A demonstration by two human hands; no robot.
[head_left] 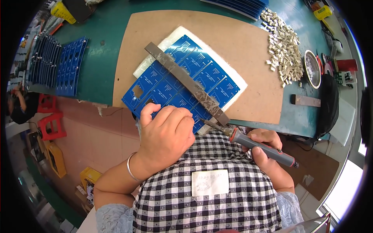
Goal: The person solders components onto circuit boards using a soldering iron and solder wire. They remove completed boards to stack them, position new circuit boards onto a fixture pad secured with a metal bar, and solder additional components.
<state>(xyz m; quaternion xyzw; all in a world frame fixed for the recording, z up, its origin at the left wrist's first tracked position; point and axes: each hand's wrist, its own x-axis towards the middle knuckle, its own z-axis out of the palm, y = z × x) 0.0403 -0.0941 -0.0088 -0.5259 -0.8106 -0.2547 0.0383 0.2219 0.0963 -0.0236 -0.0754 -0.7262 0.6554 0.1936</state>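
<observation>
Right fingers (267, 136): closed around soldering iron (248, 141) | left fingers (176, 116): curled, grip hidden | circuit board (171, 85): beneath, ahead of left fingers | step: apparently soldering | next: calls for steady tip (211, 124)

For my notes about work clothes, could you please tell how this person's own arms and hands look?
The left hand and right hand wear no gloves. A plain silver-coloured bracelet circles the left wrist. The left sleeve and right sleeve are pale blue, lace-like, ending near the elbows.
</observation>
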